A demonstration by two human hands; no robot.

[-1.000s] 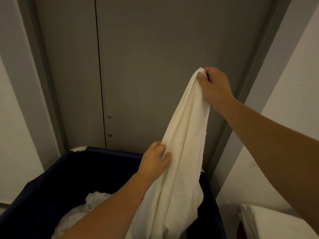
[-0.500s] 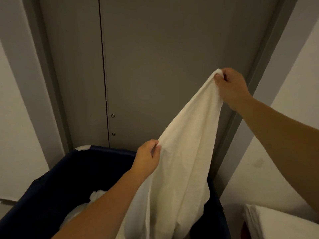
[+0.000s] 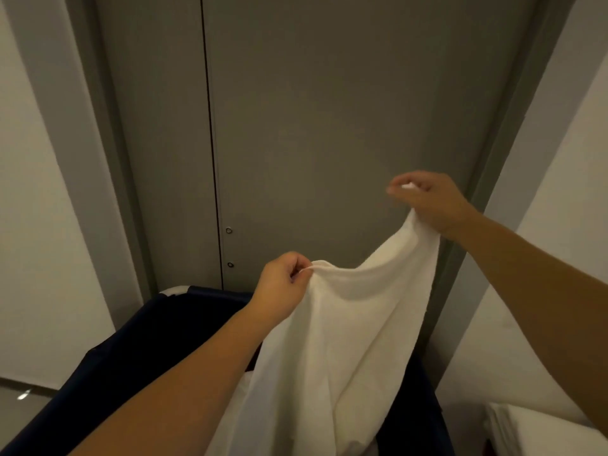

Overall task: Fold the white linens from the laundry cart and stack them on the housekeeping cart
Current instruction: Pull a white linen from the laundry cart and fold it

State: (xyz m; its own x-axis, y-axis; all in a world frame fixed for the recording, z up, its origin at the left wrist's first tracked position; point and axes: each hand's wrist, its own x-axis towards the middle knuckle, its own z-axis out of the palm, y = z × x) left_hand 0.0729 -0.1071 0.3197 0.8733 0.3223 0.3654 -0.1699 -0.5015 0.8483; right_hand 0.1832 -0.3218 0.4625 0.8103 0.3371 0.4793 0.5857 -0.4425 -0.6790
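A white linen (image 3: 342, 327) hangs spread between my hands above the dark blue laundry cart (image 3: 131, 363). My left hand (image 3: 283, 284) pinches its upper edge at the left. Higher and to the right, my right hand (image 3: 427, 202) grips the other end of that edge, with a bit of cloth showing between the fingers. The top edge sags between the two hands. The linen's lower part drops into the cart, behind my left forearm. A stack of folded white linens (image 3: 539, 429) lies at the bottom right corner.
A grey double door (image 3: 329, 126) with a vertical seam stands straight ahead behind the cart. White walls (image 3: 36, 225) flank it on both sides. A strip of glossy floor (image 3: 23, 399) shows at the lower left.
My hands have drawn apart along the linen's edge, spreading it wider. The right hand has dropped lower and moved right; the left hand has shifted slightly left and up.
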